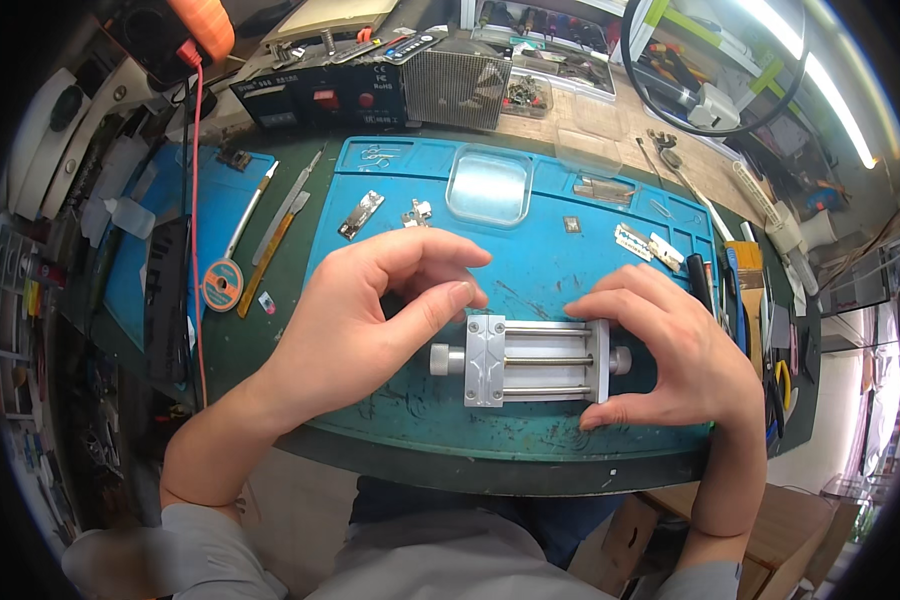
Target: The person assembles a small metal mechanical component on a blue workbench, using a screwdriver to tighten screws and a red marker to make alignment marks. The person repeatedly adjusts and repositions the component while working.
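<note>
Head view: nearest, a grey cloth shirt (pixel 410 560) is seen below the edge of the dark green worktop (pixel 470 482). Beyond it, on a worn blue work mat (pixel 535 262), a silver metal clamp with parallel rods (pixel 540 361) is laid lengthwise between the two hands. Its two grooved blocks are set together at the left, and nothing can be made out between them.

The right end of the clamp is bracketed by the right hand (pixel 675 340), thumb and fingers spread; whether the end plate is touched cannot be told. The left hand (pixel 355 310) is held above the left end, thumb and fingers loosely curled together; no pinched object can be made out.

The clamp is judged to be in the course of being placed or adjusted. For the next move, a steady body and a turned round silver knob (pixel 448 360) would probably be called for, so that the blocks could be parted.

Farther off, a small dark square chip (pixel 571 225), a silver rectangular metal part (pixel 361 215) and a clear shallow plastic box (pixel 489 187) are set out.
</note>
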`<state>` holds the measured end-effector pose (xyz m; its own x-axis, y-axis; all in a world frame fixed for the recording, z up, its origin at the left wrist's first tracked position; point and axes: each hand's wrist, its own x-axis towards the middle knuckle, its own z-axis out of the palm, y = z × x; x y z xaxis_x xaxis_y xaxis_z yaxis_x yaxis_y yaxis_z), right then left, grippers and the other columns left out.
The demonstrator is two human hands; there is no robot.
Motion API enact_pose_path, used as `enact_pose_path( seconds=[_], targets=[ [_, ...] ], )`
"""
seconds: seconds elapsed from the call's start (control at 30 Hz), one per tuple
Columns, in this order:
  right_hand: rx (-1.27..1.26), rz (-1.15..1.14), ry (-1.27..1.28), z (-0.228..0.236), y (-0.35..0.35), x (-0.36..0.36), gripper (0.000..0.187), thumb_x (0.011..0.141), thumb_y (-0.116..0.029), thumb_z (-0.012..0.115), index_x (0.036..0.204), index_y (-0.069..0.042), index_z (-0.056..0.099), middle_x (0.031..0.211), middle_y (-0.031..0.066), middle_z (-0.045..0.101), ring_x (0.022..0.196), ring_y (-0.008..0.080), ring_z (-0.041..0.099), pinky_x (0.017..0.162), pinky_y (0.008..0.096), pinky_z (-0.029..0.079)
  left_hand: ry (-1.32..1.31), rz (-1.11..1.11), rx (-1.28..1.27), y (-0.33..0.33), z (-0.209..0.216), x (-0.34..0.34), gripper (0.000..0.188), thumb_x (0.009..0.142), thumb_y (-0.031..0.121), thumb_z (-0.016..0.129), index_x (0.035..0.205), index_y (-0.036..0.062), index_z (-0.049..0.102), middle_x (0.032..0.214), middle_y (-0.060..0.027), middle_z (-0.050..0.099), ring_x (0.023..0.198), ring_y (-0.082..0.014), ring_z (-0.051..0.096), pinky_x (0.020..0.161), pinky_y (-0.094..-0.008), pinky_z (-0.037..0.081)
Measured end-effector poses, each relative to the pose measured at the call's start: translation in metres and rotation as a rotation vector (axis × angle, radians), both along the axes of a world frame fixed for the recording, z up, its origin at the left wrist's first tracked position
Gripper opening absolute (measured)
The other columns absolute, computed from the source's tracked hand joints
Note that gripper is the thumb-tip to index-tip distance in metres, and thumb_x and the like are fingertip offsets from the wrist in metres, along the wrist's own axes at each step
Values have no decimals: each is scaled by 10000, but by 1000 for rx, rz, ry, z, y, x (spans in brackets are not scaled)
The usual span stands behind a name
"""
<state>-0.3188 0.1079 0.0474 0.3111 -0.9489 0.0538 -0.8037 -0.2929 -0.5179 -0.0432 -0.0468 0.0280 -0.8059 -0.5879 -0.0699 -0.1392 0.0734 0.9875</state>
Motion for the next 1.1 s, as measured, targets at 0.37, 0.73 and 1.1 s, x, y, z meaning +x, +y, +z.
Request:
enact_pose_path(
  seconds=[0.37,0.73,1.1],
  targets=[
    [-12,-10,-39,0,1,2,715,750,-430,956,1265,-23,672,1150,138,657,1078,357,640,947,445,529,-116,-299,-421,-6,7,9,587,861,183,926,1345,-28,671,1182,-93,675,1026,-211,650,928,-346,554],
    [-44,1,-45,-2,2,0,684,718,-396,982,1199,-24,669,1134,128,654,1069,363,637,935,450,532,-141,-306,-612,4,6,12,662,767,159,978,1316,12,638,1253,-134,631,1146,-277,640,973,-374,553],
    [-88,-5,-48,-7,4,-2,683,757,-369,964,1266,-8,687,1076,131,671,1001,335,667,883,429,556,-137,-322,-685,4,1,9,695,762,81,941,1378,28,625,1276,-129,652,1165,-277,636,981,-372,531]
  ],
)
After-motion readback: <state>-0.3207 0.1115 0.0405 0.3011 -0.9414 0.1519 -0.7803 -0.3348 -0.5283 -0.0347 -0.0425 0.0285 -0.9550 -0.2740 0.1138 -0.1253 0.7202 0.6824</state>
